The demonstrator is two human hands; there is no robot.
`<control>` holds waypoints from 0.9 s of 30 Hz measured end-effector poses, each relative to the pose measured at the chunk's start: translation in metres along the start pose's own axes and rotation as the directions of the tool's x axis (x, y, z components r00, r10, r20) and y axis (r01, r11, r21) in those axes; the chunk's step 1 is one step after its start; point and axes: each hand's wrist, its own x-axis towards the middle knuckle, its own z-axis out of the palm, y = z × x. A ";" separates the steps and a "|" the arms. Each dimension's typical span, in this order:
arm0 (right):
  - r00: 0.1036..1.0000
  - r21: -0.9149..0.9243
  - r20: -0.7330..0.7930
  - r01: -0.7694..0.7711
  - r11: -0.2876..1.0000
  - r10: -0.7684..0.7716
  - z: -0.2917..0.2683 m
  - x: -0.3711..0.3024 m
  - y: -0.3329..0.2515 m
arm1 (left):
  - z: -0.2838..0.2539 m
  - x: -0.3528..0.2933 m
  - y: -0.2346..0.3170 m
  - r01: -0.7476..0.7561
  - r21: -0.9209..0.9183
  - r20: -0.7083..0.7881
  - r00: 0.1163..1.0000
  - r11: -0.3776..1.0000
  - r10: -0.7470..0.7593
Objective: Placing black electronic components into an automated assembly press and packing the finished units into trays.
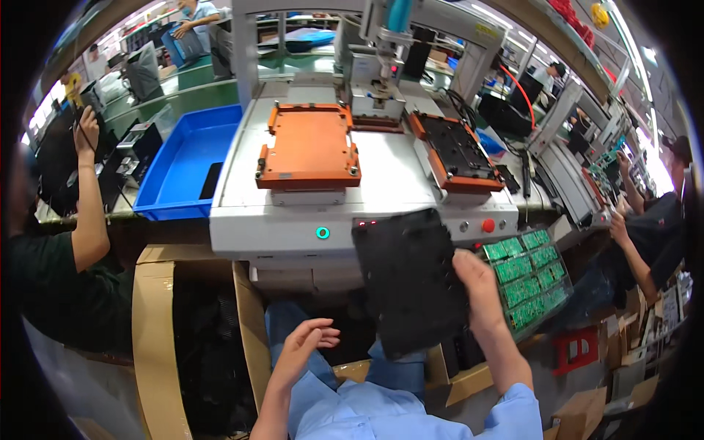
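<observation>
My right hand grips a flat black plastic panel by its right edge and holds it upright above my lap. Small raised details show on the panel's face, slightly blurred. Lower and to the left, my left hand is apart from the panel, fingers stretched and nothing in them. Behind the panel stands a white bench machine with two orange fixtures. The left orange fixture shows its bare top plate; in the right orange fixture lies another black panel.
A blue tray with a dark flat piece stands left of the machine. An open cardboard box of black parts is at my left. Green circuit boards lie in a clear tray at right, near a red button. Co-workers sit on both sides.
</observation>
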 end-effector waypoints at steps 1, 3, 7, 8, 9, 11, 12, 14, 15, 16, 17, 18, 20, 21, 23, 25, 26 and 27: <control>0.999 -0.008 0.012 0.033 0.999 -0.033 0.006 0.016 -0.013 | -0.008 0.000 0.000 -0.077 0.146 -0.130 0.987 0.986 0.097; 0.991 0.005 0.046 0.123 0.992 -0.123 0.023 0.048 -0.044 | -0.031 0.003 -0.006 -0.165 0.397 -0.355 0.880 0.903 0.317; 0.970 -0.085 0.070 0.240 0.967 -0.234 0.067 0.129 -0.089 | -0.079 -0.012 -0.008 0.148 0.881 -0.441 0.597 0.448 0.670; 0.964 -0.110 0.077 0.263 0.958 -0.256 0.075 0.154 -0.089 | -0.091 -0.015 -0.016 0.151 0.881 -0.445 0.582 0.447 0.680; 0.959 -0.142 0.117 0.273 0.952 -0.258 0.083 0.173 -0.092 | -0.102 -0.014 -0.024 0.284 0.908 -0.416 0.512 0.309 0.751; 0.963 -0.177 0.122 0.261 0.949 -0.242 0.093 0.223 -0.082 | -0.125 -0.014 -0.041 0.456 0.878 -0.384 0.491 0.145 0.782; 0.962 -0.220 0.116 0.268 0.938 -0.248 0.100 0.237 -0.078 | -0.127 -0.016 -0.046 0.455 0.878 -0.384 0.484 0.149 0.786; 0.983 -0.261 0.059 0.185 0.947 -0.176 0.120 0.251 -0.071 | -0.130 -0.021 -0.052 0.449 0.755 -0.654 0.552 0.477 0.517; 0.985 -0.310 0.035 0.174 0.935 -0.171 0.129 0.254 -0.067 | -0.133 -0.024 -0.051 0.556 0.688 -0.723 0.578 0.467 0.378; 0.989 -0.314 0.024 0.148 0.938 -0.148 0.135 0.256 -0.063 | -0.135 -0.023 -0.052 0.555 0.685 -0.726 0.575 0.473 0.377; 0.995 -0.290 0.060 0.092 0.953 -0.078 0.138 0.255 -0.060 | -0.137 -0.023 -0.054 0.547 0.709 -0.704 0.585 0.446 0.402; 0.995 -0.267 0.096 0.033 0.963 -0.007 0.141 0.255 -0.058 | -0.138 -0.023 -0.055 0.538 0.732 -0.681 0.596 0.419 0.425; 0.991 -0.266 0.117 -0.027 0.964 0.060 0.144 0.258 -0.056 | -0.137 -0.023 -0.053 0.528 0.732 -0.681 0.599 0.431 0.422; 0.983 -0.258 0.137 -0.086 0.962 0.125 0.144 0.258 -0.056 | -0.136 -0.023 -0.051 0.518 0.736 -0.676 0.603 0.436 0.425; 0.964 -0.342 0.141 -0.167 0.925 0.226 0.137 0.260 -0.066 | -0.135 -0.022 -0.050 0.519 0.733 -0.679 0.603 0.441 0.419; 0.936 -0.458 0.147 -0.223 0.861 0.320 0.124 0.278 -0.060 | -0.135 -0.020 -0.048 0.520 0.732 -0.679 0.606 0.440 0.414; 0.917 -0.470 0.166 -0.251 0.846 0.364 0.118 0.279 -0.054 | -0.135 -0.020 -0.048 0.520 0.731 -0.681 0.604 0.441 0.414; 0.903 -0.423 0.162 -0.302 0.854 0.399 0.115 0.280 -0.047 | -0.135 -0.018 -0.048 0.521 0.730 -0.681 0.603 0.442 0.416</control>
